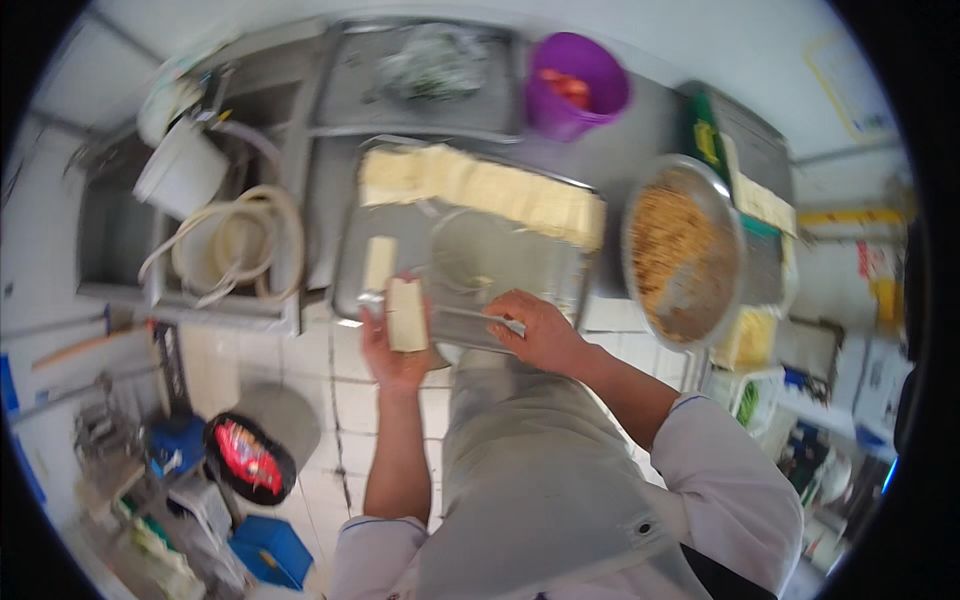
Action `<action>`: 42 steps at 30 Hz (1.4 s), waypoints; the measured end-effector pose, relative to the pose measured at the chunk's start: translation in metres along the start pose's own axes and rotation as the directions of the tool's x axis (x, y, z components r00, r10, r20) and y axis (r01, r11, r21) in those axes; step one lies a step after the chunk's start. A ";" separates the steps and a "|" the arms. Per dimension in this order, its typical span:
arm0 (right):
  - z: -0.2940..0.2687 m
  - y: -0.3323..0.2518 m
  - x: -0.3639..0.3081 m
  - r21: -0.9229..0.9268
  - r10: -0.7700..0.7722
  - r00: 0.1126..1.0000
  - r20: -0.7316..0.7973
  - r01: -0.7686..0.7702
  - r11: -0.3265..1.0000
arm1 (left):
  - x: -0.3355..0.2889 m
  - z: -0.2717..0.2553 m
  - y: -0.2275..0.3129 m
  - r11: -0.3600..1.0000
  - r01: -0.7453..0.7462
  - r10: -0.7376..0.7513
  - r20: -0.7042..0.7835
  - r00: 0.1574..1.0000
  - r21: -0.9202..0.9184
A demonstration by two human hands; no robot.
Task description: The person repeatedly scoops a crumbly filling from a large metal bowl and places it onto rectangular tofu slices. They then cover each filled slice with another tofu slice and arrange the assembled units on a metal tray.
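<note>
My left hand is closed around a pale, oblong slab, perhaps bread or dough. My right hand grips a thin, flat metal tool that points left toward the slab; blur hides whether it is a knife or a spatula. Both hands are over the near edge of a metal tray. On it, beside my left fingers, lies another pale slab. A round bowl stands mid-tray. Behind it runs a row of cream-coloured slices, edge to edge.
To the right is a large metal bowl of brown crumbs. A purple bucket with red pieces and a second tray with a plastic bag stand behind. The sink, at left, holds a coiled hose. A bin is on the floor.
</note>
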State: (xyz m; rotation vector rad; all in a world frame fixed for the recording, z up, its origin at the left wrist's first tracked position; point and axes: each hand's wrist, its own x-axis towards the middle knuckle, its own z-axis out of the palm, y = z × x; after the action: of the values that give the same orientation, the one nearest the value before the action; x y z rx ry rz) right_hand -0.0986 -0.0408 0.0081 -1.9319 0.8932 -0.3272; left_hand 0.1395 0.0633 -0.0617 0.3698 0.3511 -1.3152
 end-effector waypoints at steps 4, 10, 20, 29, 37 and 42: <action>-0.097 0.070 -0.064 0.013 0.202 0.908 -0.368 -0.212 0.977 | -0.004 0.051 -0.035 0.995 0.073 -0.069 0.070 0.995 -0.062; -0.216 0.245 -0.159 -0.080 0.482 0.601 -0.637 -0.674 0.735 | -0.006 0.069 -0.116 0.979 0.181 -0.169 -0.124 0.978 0.095; -0.173 0.353 -0.185 -0.008 0.614 0.773 -0.163 -0.623 0.782 | -0.008 0.108 -0.249 0.946 0.270 -0.265 -0.050 0.963 0.182; -0.226 0.321 -0.197 0.101 0.595 0.778 0.202 -0.621 0.778 | 0.009 0.121 -0.339 0.899 0.382 -0.409 0.098 0.907 0.216; -0.268 0.221 -0.218 0.889 0.603 0.794 -0.080 -0.218 0.404 | 0.040 0.097 -0.412 0.820 0.410 -0.478 0.085 0.874 0.399; -0.266 0.151 -0.206 0.978 0.535 0.834 -0.136 0.026 0.208 | 0.040 0.105 -0.451 0.797 0.396 -0.495 0.119 0.861 0.455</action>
State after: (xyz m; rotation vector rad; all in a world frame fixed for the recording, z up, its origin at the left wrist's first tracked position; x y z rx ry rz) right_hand -0.4584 -0.1113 0.0450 -0.4453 0.9445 -0.9157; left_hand -0.2870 -0.1148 -0.0149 0.5027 -0.0604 -1.8961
